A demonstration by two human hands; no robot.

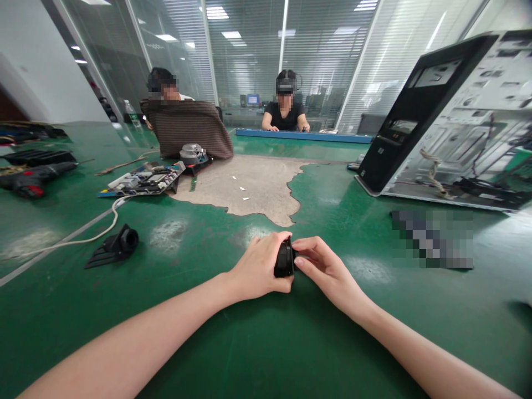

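My left hand (260, 266) is wrapped round a small, rounded black part (284, 260), holding it just above the green tabletop in front of me. From the other side my right hand (326, 269) reaches in, its thumb and bent fingers closed at the part's right face. Fingers cover much of the part, so its exact kind does not show. Left of my hands, a black plastic piece with a round opening and a slatted base (118, 245) lies on the table.
An opened computer case (432, 122) stands at right, near a pixelated dark object (432, 241). At left lie a circuit board (145, 180), a CPU cooler (193, 155), a power drill (35, 178) and a white cable (110, 224). Two people sit across the table (199, 343).
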